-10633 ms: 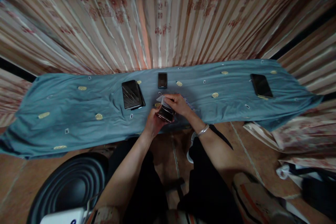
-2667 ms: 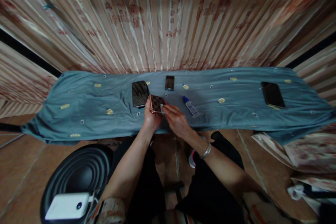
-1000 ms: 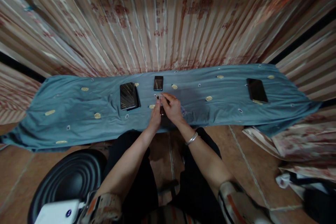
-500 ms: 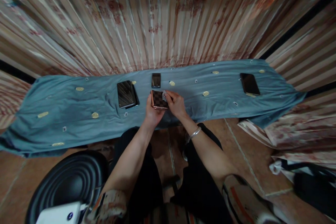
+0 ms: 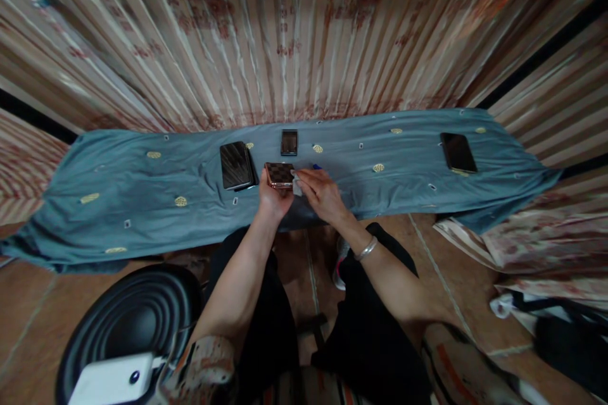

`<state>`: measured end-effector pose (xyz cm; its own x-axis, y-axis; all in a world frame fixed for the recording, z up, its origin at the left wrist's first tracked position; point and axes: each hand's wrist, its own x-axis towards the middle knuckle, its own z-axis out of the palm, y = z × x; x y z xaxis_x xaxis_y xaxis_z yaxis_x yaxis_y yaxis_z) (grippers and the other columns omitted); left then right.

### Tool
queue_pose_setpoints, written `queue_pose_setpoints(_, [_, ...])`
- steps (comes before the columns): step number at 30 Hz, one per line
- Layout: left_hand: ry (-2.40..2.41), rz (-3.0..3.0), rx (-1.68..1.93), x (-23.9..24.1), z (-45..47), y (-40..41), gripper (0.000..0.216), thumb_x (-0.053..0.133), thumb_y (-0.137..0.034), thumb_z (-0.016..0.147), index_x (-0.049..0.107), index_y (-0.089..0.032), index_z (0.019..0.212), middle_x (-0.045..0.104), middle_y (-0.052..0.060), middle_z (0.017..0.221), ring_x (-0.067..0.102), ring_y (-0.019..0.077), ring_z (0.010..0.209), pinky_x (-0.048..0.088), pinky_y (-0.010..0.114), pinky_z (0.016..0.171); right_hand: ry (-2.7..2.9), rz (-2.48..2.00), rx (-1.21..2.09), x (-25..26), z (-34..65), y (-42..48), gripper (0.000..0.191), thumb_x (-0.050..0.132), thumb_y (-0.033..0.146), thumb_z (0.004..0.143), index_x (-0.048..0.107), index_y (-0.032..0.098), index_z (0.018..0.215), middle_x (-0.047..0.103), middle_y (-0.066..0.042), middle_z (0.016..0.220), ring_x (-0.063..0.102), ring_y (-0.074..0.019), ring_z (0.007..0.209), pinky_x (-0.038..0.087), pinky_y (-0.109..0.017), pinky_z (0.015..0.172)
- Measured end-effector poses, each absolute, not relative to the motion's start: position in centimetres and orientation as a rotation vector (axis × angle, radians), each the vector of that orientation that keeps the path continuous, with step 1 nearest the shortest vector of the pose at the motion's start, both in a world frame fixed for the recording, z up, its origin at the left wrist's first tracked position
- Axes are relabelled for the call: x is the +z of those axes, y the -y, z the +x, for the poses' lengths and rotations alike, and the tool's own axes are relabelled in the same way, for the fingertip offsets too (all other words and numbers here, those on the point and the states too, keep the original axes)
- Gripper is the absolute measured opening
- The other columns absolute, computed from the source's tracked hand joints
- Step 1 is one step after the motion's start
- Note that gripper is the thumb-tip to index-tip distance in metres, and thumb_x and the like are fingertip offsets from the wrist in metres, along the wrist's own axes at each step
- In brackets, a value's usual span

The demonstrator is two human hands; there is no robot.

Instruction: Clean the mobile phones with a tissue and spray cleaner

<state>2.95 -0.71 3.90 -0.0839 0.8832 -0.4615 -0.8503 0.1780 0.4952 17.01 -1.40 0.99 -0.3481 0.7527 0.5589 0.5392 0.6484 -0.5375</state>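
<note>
My left hand (image 5: 272, 196) grips a phone in a brown chequered case (image 5: 279, 174), held up with its chequered back facing me, just over the blue-grey cloth (image 5: 142, 202). Beside it, my right hand (image 5: 321, 193) pinches a small white wipe (image 5: 297, 184) against the phone's right edge. A silver bangle sits on my right wrist. The blue cap of a small bottle (image 5: 316, 167) peeks out just behind my right hand.
On the cloth lie a dark phone stack (image 5: 236, 165) left of my hands, a small dark phone (image 5: 289, 142) behind them and a black phone (image 5: 458, 152) far right. A striped curtain hangs behind. A black round stool (image 5: 128, 323) with a white box (image 5: 111, 380) stands lower left.
The chequered phone went from edge-on between both hands to back-up in my left hand. My right hand with the wipe slid from the phone's top right corner down its right edge.
</note>
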Motion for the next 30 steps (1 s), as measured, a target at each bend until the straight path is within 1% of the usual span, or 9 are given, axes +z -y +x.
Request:
queue_pose_setpoints(4, [-0.819,0.049,1.433,4.3,3.0,1.0,0.053,0.032,-0.047,0.102,0.069,-0.018,0.078,0.069,0.006,0.072,0.062,0.0185,0.064,0.050,0.030,0.066,2.148,-1.014,0.247,1.8,16.9,2.0,0.037,0.046,0.026,0.104,0.067,0.020,0.134,0.072,-0.012,0.129,0.064,-0.0253,0.118,0.052,-0.048,0.109])
queue_pose_setpoints(8, [-0.807,0.004,1.405,5.1,3.1,1.6,0.055,0.027,-0.045,0.104,0.063,-0.019,0.072,0.065,0.003,0.066,0.058,0.0151,0.056,0.045,0.026,0.058,2.211,-1.025,0.128,2.3,16.5,2.6,0.036,0.046,0.021,0.104,0.068,0.015,0.132,0.072,-0.016,0.126,0.064,-0.0272,0.116,0.053,-0.049,0.108])
queue_pose_setpoints(11, [-0.799,0.000,1.423,5.2,3.2,1.9,0.052,0.031,-0.042,0.104,0.061,-0.019,0.070,0.064,0.001,0.063,0.057,0.0129,0.053,0.044,0.024,0.056,2.231,-1.005,0.114,2.5,15.9,3.0,0.035,0.048,0.019,0.103,0.068,0.016,0.132,0.072,-0.016,0.125,0.064,-0.0273,0.116,0.053,-0.049,0.108])
queue_pose_setpoints(14, [-0.811,0.000,1.435,4.9,3.3,2.1,0.046,0.036,-0.039,0.103,0.062,-0.019,0.071,0.062,0.000,0.060,0.055,0.0127,0.052,0.046,0.024,0.057,2.237,-0.980,0.136,2.7,15.2,3.4,0.036,0.051,0.016,0.101,0.068,0.017,0.132,0.072,-0.016,0.125,0.063,-0.0278,0.117,0.054,-0.050,0.108])
queue_pose_setpoints(18, [-0.825,-0.021,1.448,4.9,2.8,2.3,0.043,0.034,-0.037,0.102,0.068,-0.018,0.082,0.063,0.000,0.060,0.057,0.0147,0.055,0.050,0.026,0.063,2.241,-0.958,0.147,3.1,14.4,3.6,0.036,0.050,0.017,0.101,0.068,0.018,0.132,0.072,-0.015,0.124,0.064,-0.0276,0.117,0.054,-0.049,0.107])
queue_pose_setpoints(22, [-0.778,-0.012,1.486,5.5,1.9,2.7,0.046,0.034,-0.037,0.104,0.067,-0.017,0.078,0.067,0.001,0.066,0.061,0.0137,0.060,0.052,0.025,0.071,2.193,-0.927,0.162,3.2,13.9,3.7,0.035,0.047,0.021,0.103,0.069,0.017,0.130,0.072,-0.013,0.126,0.064,-0.0259,0.118,0.053,-0.045,0.108])
queue_pose_setpoints(26, [-0.762,0.028,1.521,5.5,1.5,3.0,0.049,0.035,-0.042,0.105,0.066,-0.018,0.076,0.068,0.001,0.068,0.062,0.0123,0.059,0.051,0.023,0.068,2.127,-0.920,0.245,3.1,13.9,3.8,0.033,0.051,0.024,0.102,0.070,0.019,0.127,0.073,-0.010,0.127,0.064,-0.0239,0.118,0.053,-0.043,0.106])
queue_pose_setpoints(28, [-0.769,0.045,1.526,5.1,1.5,3.0,0.047,0.038,-0.044,0.104,0.067,-0.018,0.079,0.069,0.001,0.070,0.062,0.0124,0.059,0.051,0.023,0.067,2.106,-0.929,0.290,3.0,14.0,3.8,0.030,0.053,0.025,0.101,0.072,0.021,0.124,0.074,-0.009,0.125,0.065,-0.0233,0.117,0.053,-0.043,0.105])
queue_pose_setpoints(30, [-0.768,0.053,1.536,4.7,1.6,3.0,0.044,0.038,-0.043,0.104,0.068,-0.018,0.083,0.070,0.001,0.070,0.063,0.0126,0.061,0.052,0.024,0.069,2.088,-0.940,0.326,3.1,14.0,3.9,0.027,0.056,0.025,0.099,0.074,0.021,0.120,0.075,-0.009,0.123,0.066,-0.0234,0.115,0.054,-0.043,0.104])
